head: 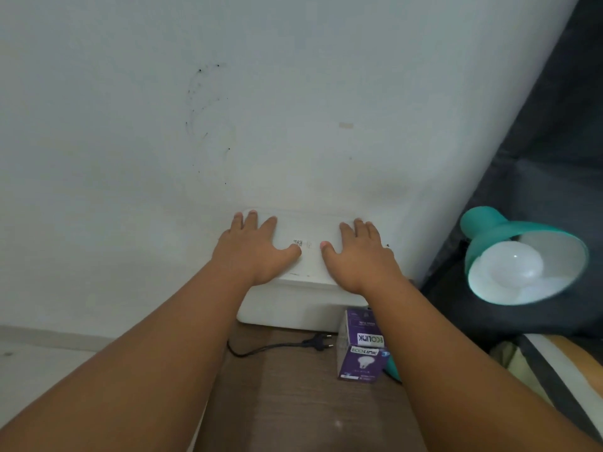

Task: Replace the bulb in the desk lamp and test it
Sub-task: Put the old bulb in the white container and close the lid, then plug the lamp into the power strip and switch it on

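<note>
Your two forearms reach forward over the tabletop (293,402), left hand (257,252) and right hand (359,256) flat on the white box (310,256), fingers (251,220) spread and gripping nothing, probably to steady yourself, while the teal desk lamp (509,243) holds its bulb (512,262) at your right, its plug (318,342) loose beside the purple bulb carton (362,360).

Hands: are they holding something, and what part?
Nothing is held. The left hand and right hand lie flat, fingers spread, on top of the white box by the wall. The lamp is untouched.
</note>
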